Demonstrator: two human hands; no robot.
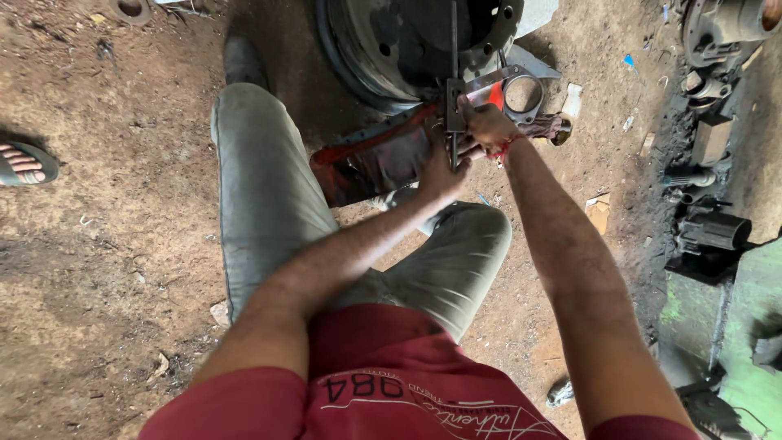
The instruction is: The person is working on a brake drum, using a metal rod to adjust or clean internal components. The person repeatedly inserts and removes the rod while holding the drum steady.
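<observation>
At the far left edge a sandalled foot (24, 165) of another person is seen on the bare dirt floor (106, 269). Further right, the person's own legs in grey trousers (261, 195) are stretched forward, and a red shirt (383, 383) fills the bottom of the view. Beyond the knees a red-painted metal part (366, 159) lies on the ground, just in front of a dark steel wheel rim (391, 41) that stands at the top of the view. The left hand (444, 171) is curled around the lower end of a slim upright metal rod (454, 90), the fingers being closed on it; how tightly it is gripped cannot be told. Just beside it, the right hand (487, 126) is closed on a flat grey metal gasket-like plate with a round hole (517, 94), which is held against the rod, above the red part and close to the rim; a red thread (507, 147) is worn at that wrist. The two hands touch or nearly touch each other. At the far right, greasy dark machine parts (709, 228) are piled along the edge of the floor, next to a green-painted surface (757, 326).
</observation>
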